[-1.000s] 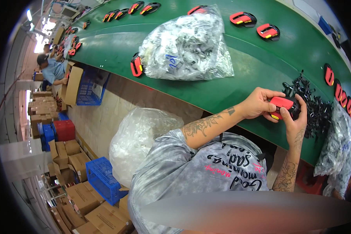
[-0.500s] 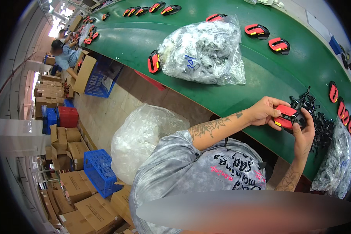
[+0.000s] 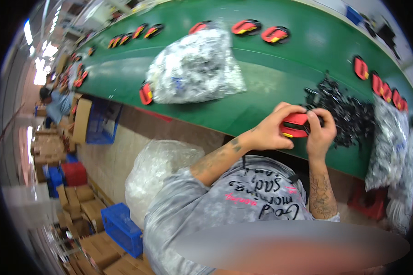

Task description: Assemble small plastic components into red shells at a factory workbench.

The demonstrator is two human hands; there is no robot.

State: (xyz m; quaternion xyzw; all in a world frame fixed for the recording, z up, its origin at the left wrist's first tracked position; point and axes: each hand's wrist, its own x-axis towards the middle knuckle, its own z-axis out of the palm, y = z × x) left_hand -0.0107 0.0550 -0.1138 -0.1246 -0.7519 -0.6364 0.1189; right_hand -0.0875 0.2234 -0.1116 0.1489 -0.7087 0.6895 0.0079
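Note:
A red and black plastic casing with a yellow piece (image 3: 294,130) is held between my two hands over the near edge of the green table. My left hand (image 3: 273,128) grips its left side, thumb below and fingers along the top. My right hand (image 3: 321,130) is closed round its right end, thumb pressed onto the upper face; its fingers hide much of the black part. Just beyond the right hand lies a heap of small black plastic parts (image 3: 342,107), too tangled to tell apart.
A large clear bag of parts (image 3: 192,68) sits on the green table (image 3: 270,68). Similar red and black casings (image 3: 275,34) line the far side. More filled bags (image 3: 387,142) hang over the right edge. Blue crates (image 3: 121,229), cartons (image 3: 101,250) and a clear sack (image 3: 156,174) stand at left.
The whole view has shifted, with table items now further left. My right hand has gone from holding the casing's edge with spread fingers to closing over its right end, thumb on top.

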